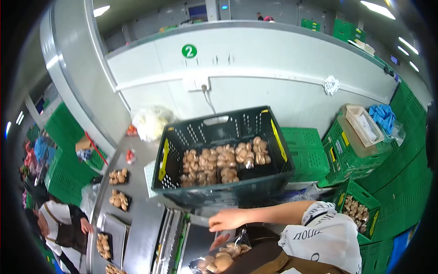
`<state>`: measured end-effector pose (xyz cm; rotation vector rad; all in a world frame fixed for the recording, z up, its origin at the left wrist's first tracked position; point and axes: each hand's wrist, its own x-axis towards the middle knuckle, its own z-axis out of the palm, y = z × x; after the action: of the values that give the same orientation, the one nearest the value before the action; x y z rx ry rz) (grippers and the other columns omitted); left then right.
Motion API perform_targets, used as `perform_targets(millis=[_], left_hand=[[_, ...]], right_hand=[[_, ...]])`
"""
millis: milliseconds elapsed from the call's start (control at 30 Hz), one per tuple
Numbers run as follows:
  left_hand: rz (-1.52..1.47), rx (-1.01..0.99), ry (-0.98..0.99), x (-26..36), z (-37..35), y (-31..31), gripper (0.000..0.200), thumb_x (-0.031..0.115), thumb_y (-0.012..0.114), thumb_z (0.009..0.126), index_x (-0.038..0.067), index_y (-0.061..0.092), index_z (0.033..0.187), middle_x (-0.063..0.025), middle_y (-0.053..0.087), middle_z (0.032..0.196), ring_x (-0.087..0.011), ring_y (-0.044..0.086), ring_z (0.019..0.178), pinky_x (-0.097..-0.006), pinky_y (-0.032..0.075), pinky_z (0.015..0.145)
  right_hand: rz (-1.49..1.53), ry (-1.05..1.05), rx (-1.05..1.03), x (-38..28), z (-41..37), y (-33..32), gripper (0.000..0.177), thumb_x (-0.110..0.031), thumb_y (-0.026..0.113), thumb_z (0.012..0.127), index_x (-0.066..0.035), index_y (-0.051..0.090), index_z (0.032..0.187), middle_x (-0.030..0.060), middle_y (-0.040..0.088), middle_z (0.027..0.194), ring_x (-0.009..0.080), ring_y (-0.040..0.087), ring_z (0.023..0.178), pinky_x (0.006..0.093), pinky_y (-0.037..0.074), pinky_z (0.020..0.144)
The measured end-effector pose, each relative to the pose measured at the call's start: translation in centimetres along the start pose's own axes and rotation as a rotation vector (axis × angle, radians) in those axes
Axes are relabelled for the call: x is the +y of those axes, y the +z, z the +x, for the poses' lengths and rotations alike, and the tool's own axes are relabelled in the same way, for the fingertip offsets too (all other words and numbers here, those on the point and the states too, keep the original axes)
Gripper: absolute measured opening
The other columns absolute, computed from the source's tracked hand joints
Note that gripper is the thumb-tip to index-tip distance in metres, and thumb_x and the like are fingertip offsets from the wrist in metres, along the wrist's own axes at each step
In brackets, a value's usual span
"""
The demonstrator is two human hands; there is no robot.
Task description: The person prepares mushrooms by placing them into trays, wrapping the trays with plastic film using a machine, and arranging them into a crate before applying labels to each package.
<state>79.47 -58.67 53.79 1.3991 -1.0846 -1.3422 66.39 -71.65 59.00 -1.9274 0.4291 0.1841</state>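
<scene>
My right hand [226, 220] reaches in from the right, its fingers bent and close together over the metal wrapping station [145, 239]. What it pinches, if anything, is too small to make out. Just below, part of my left hand [220, 241] shows at the far side of a film-wrapped pack of brown mushrooms [222, 261], gripping it; the rest of that hand is hidden. Beyond both hands stands a dark green crate [223, 194] holding several packs of mushrooms [226, 157].
Several mushroom trays [118, 200] line the steel table [141, 155] at the left. A co-worker [61, 228] stands at lower left. Green crates [303, 153] and a crate of mushrooms [372, 208] are at the right. A white wall [273, 55] rises behind.
</scene>
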Motion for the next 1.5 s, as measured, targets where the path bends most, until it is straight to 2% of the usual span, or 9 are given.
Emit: perform_targets(millis=[100, 233, 367, 400, 467, 567, 967, 1367, 1500], left_hand=[[0.036, -0.037, -0.021, 1.7, 1.0, 0.1, 0.027, 0.010, 0.053, 0.093, 0.000, 0.053, 0.118, -0.0091, 0.060, 0.109, -0.0180, 0.058, 0.101, -0.0310, 0.046, 0.090], [0.099, -0.086, 0.017, 3.4, 2.5, 0.0, 0.025, 0.008, 0.055, 0.091, -0.001, 0.056, 0.115, -0.0096, 0.061, 0.109, -0.0178, 0.058, 0.102, -0.0305, 0.046, 0.091], [0.171, -0.154, 0.142, 7.4, 7.8, -2.4, 0.024, 0.006, 0.057, 0.090, -0.002, 0.059, 0.112, -0.0101, 0.062, 0.110, -0.0176, 0.058, 0.104, -0.0299, 0.046, 0.091], [0.156, -0.174, 0.172, 8.7, 10.8, -3.1, 0.023, 0.006, 0.058, 0.090, -0.002, 0.059, 0.112, -0.0102, 0.062, 0.110, -0.0176, 0.058, 0.104, -0.0298, 0.045, 0.091], [0.187, -0.240, 0.296, 9.5, 16.5, -3.6, 0.023, 0.000, 0.057, 0.089, -0.001, 0.060, 0.112, -0.0091, 0.064, 0.109, -0.0154, 0.058, 0.103, -0.0281, 0.046, 0.089], [0.693, -0.321, 0.564, 11.1, 22.8, -1.6, 0.028, 0.001, 0.061, 0.085, 0.003, 0.061, 0.112, -0.0125, 0.064, 0.111, -0.0269, 0.062, 0.103, -0.0340, 0.048, 0.088], [1.415, -1.296, 1.125, -0.6, 35.5, 5.1, 0.044, 0.029, 0.066, 0.076, 0.020, 0.061, 0.119, -0.0016, 0.051, 0.132, -0.0223, 0.042, 0.129, -0.0440, 0.035, 0.102], [1.379, -1.231, 0.994, 0.0, 36.2, 2.3, 0.051, 0.030, 0.064, 0.079, 0.028, 0.056, 0.130, 0.0060, 0.042, 0.142, -0.0217, 0.034, 0.135, -0.0412, 0.033, 0.107], [1.322, -1.175, 1.117, -0.9, 36.8, 2.0, 0.049, 0.033, 0.063, 0.079, 0.030, 0.057, 0.128, 0.0076, 0.044, 0.139, -0.0193, 0.037, 0.132, -0.0432, 0.036, 0.104]], right_hand=[[0.053, -0.422, 0.209, -5.4, -2.3, -0.1, 0.060, -0.047, 0.064, 0.085, -0.004, 0.049, 0.124, 0.0145, 0.068, 0.093, 0.0283, 0.065, 0.084, 0.0390, 0.048, 0.071], [-0.045, -0.188, 0.057, -6.8, -1.6, -0.7, 0.073, -0.053, 0.072, 0.075, -0.004, 0.045, 0.123, 0.0226, 0.063, 0.102, 0.0374, 0.062, 0.093, 0.0465, 0.047, 0.073], [0.276, -0.426, 0.687, -1.1, -6.8, -9.1, 0.035, -0.033, 0.065, 0.084, -0.003, 0.059, 0.102, 0.0101, 0.062, 0.095, 0.0193, 0.058, 0.083, 0.0353, 0.050, 0.072], [-0.192, -0.141, 1.192, -1.1, -9.2, -10.9, 0.028, -0.029, 0.062, 0.088, -0.004, 0.058, 0.100, 0.0067, 0.061, 0.094, 0.0161, 0.058, 0.082, 0.0339, 0.051, 0.073], [0.932, -0.242, 1.224, 0.5, -13.1, -15.4, 0.026, -0.027, 0.061, 0.091, -0.008, 0.054, 0.107, 0.0052, 0.060, 0.100, 0.0126, 0.059, 0.092, 0.0292, 0.051, 0.079], [0.455, 0.031, 1.497, 6.1, -14.9, -19.2, 0.042, -0.036, 0.069, 0.086, -0.003, 0.053, 0.106, 0.0067, 0.059, 0.099, 0.0123, 0.057, 0.089, 0.0281, 0.049, 0.074], [0.390, 0.698, 1.188, 19.4, -7.5, -14.4, 0.080, -0.039, 0.078, 0.074, 0.009, 0.040, 0.127, 0.0263, 0.052, 0.124, 0.0308, 0.052, 0.116, 0.0366, 0.043, 0.095], [0.779, 0.695, 0.878, 24.3, -6.2, -12.0, 0.049, -0.037, 0.068, 0.085, -0.006, 0.057, 0.121, 0.0084, 0.060, 0.117, 0.0184, 0.054, 0.108, 0.0326, 0.041, 0.097], [0.339, 1.283, 0.574, 23.7, -6.4, -13.8, 0.059, -0.046, 0.067, 0.081, 0.002, 0.058, 0.115, 0.0173, 0.066, 0.101, 0.0306, 0.064, 0.097, 0.0389, 0.049, 0.082]])
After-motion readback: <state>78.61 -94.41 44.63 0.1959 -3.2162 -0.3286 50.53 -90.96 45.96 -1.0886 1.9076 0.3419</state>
